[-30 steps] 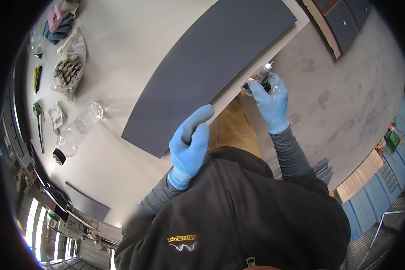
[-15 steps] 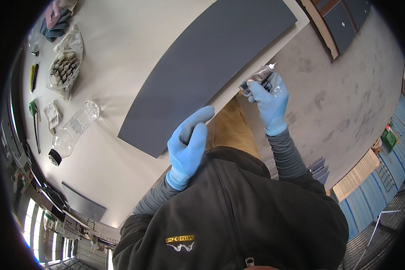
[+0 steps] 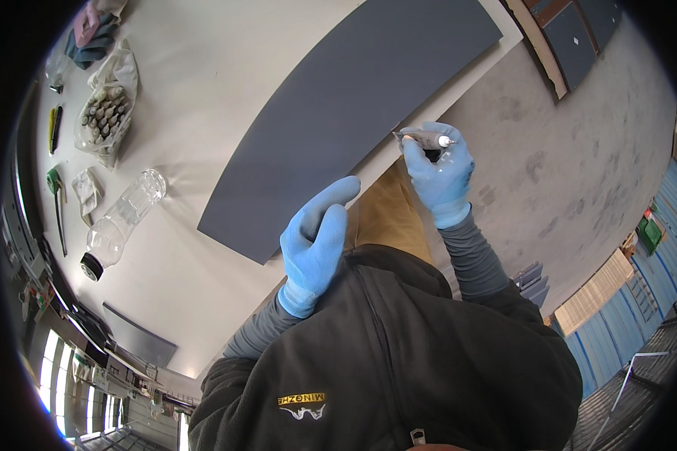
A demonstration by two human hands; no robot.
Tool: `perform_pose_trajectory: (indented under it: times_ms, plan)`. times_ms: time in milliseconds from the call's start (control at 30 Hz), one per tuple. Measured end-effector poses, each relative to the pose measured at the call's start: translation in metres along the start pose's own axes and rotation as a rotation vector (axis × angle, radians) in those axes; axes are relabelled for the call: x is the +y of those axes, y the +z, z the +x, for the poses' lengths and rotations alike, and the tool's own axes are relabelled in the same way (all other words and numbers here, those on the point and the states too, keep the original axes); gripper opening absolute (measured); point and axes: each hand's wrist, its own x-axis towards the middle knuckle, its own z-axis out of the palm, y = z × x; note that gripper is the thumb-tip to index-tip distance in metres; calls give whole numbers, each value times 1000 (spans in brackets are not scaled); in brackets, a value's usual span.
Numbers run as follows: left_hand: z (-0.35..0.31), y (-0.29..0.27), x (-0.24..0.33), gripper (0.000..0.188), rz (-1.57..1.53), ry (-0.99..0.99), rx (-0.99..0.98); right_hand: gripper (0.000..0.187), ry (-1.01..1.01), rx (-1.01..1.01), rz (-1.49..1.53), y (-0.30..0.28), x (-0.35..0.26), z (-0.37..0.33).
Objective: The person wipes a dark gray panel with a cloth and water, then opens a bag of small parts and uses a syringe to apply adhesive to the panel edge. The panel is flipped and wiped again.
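My right hand (image 3: 444, 180), in a light blue work glove with a few white spots on it, grips a small greyish squeeze tube (image 3: 425, 139). The tube's white nozzle points right, and it lies nearly level across my thumb and fingers. In the same kind of glove, my left hand (image 3: 308, 252) holds nothing; its thumb stands apart from its slightly bent fingers. It hovers by the near edge of the table (image 3: 195, 90), close to a dark grey panel (image 3: 331, 128) with a long curved side. The panel lies flat along the table's right edge, just left of the tube.
To the left lie a clear plastic bottle (image 3: 120, 222) with a black cap, a plastic bag (image 3: 113, 154) of several small tubes, a white cloth (image 3: 89, 194), yellow and black pens (image 3: 55, 129) and gloves (image 3: 90, 49). Dark panels (image 3: 572, 45) stand at the far right.
My right hand has turned and shifted slightly left. The tube's nozzle swung from pointing up and right to pointing right. My left hand has stayed nearly still.
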Motion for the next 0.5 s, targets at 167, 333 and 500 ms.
perform_pose_trajectory:
  times_ms: [167, 333, 500]
  plan:
    - [2, -2, 0, 35, -12, -10, 3, 26, 11, -5, -37, 7, 1, -1]
    - [3, -3, -1, 34, -4, -13, 14, 25, -49, 34, -56, 11, 3, -1]
    - [4, -3, -3, 34, -16, -4, 9, 26, -105, 69, -116, 14, 12, 3]
